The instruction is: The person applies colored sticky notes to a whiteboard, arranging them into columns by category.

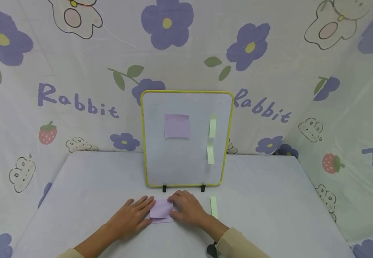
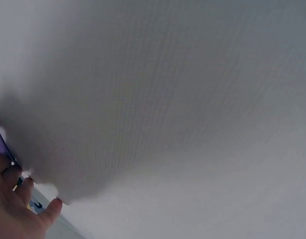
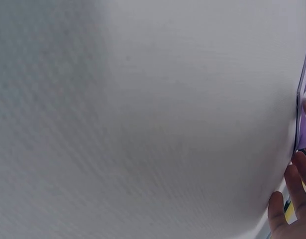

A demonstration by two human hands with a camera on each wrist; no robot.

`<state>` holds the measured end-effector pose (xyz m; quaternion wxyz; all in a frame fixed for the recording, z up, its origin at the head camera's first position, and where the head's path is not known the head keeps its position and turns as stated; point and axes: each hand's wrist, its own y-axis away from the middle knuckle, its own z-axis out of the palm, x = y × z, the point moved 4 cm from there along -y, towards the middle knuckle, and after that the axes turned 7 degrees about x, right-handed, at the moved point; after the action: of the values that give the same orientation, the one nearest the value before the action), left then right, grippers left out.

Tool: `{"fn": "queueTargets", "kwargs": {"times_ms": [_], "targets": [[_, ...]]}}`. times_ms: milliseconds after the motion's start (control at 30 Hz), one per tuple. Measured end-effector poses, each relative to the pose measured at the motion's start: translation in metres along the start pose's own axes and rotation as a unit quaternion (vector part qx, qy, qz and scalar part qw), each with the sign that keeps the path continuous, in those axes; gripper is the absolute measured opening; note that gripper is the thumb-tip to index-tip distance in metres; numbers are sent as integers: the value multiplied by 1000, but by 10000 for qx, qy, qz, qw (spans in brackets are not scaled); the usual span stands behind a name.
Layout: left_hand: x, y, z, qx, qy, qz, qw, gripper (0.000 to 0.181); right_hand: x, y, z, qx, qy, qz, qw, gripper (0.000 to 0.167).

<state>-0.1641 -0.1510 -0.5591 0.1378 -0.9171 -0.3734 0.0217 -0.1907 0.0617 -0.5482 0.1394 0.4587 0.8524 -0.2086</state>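
Observation:
On the white table, purple sticky notes lie between the two hands. The upper sheet sits slightly off the one beneath, whose front strip shows below it. My left hand rests flat at the left edge, fingers fairly straight and thumb near the lower left corner; its spread fingers show in the left wrist view. My right hand, fingers bent, pinches the upper sheet at its right side, thumb low and fingertips at the top corner. In the right wrist view a purple edge shows beside the fingers.
A yellow-framed whiteboard stands behind the hands on black feet. It bears a purple note and two pale green strips. Another green strip lies right of the right hand. A patterned cloth hangs behind.

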Motion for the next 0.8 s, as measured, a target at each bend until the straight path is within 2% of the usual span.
{"fn": "queueTargets", "kwargs": {"times_ms": [133,400,633,800], "targets": [[0,0,-1,43,66,-19,10000,59,1,-1,0,59,-138,52,9999,37],[-2,0,3,-322,141,-216,9991,60,0,-3,-4,59,-714,309,9970,39],[-3,2,5,-294,160,-257,9991,60,1,-4,-4,211,-934,446,9944,31],[-3,1,4,-254,135,-183,9994,59,1,-6,-2,-6,-1664,585,9843,26]]}}
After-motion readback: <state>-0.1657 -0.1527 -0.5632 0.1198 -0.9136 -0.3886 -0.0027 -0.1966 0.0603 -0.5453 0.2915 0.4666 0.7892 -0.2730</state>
